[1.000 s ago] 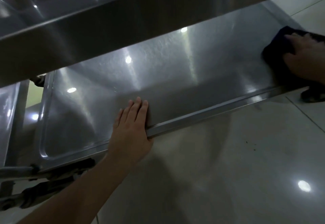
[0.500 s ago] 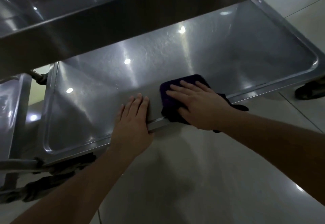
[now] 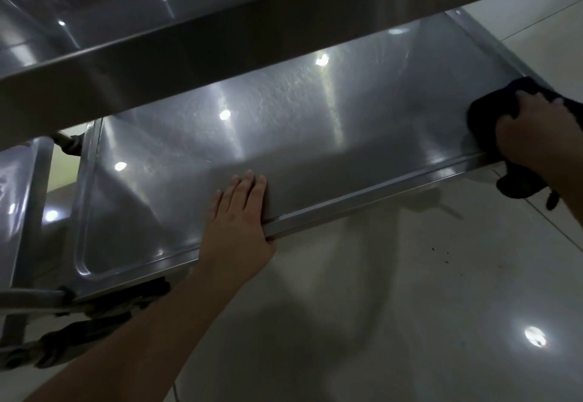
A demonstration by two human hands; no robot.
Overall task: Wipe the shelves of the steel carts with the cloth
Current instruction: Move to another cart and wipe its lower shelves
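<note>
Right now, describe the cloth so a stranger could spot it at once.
Find the steel cart's lower shelf, under the upper shelf. Follow its front rim to the far right end, where the right hand presses a dark cloth. It is the only soft, dark thing on the shiny metal.

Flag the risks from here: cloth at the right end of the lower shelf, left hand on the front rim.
1. The cloth partly hangs off the front rim under the right hand; it could slip off the lower shelf onto the floor.
2. The left hand lies flat across the rim; a return stroke could run into it.
3. The upper shelf overhangs closely, so the head may bump it.
</note>
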